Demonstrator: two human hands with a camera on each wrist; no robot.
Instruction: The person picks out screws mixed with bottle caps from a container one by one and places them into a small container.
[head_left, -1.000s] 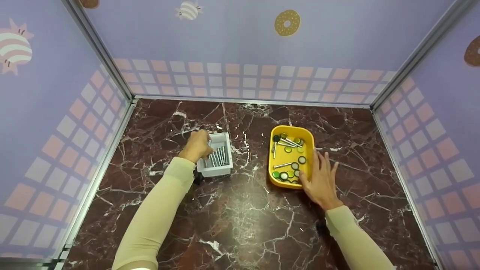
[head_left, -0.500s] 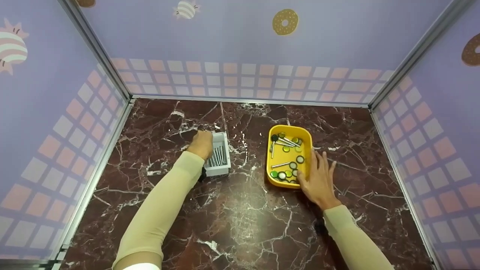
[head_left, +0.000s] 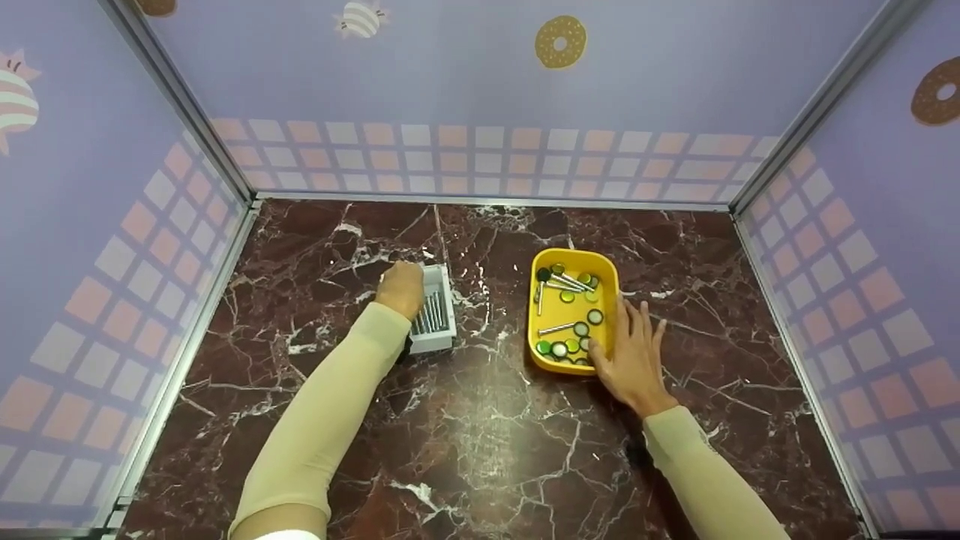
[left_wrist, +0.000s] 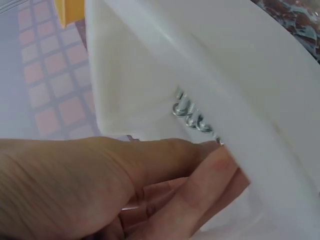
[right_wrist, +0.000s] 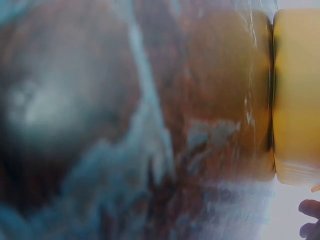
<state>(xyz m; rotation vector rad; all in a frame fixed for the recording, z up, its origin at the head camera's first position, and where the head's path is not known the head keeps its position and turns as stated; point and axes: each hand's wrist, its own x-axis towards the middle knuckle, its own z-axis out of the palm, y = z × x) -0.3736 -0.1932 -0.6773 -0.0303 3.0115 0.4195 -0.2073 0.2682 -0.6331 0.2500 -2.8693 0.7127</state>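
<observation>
My left hand (head_left: 401,289) reaches into a small white bin (head_left: 433,344) where several silver bolts (head_left: 433,310) lie side by side. In the left wrist view, thumb and fingers pinch together at the end of a row of bolt heads (left_wrist: 192,119), just inside the bin wall (left_wrist: 220,75); the fingers largely hide what they pinch, a bolt end showing right at the tips. My right hand (head_left: 634,361) rests along the right side of a yellow tub (head_left: 556,310), fingers straight outside it and thumb over the rim. Inside the tub are loose bolts (head_left: 557,328) and round caps (head_left: 559,349).
Both containers stand on a dark red marbled tabletop (head_left: 487,427). Purple patterned panels enclose it, with a back wall (head_left: 480,90), a left wall (head_left: 75,247) and a right wall (head_left: 862,247). A strip of tabletop separates bin and tub.
My left hand has come down further over the left side of the white bin; a bolt seen at its fingertips earlier is now hidden in the head view. The right hand stays at the tub.
</observation>
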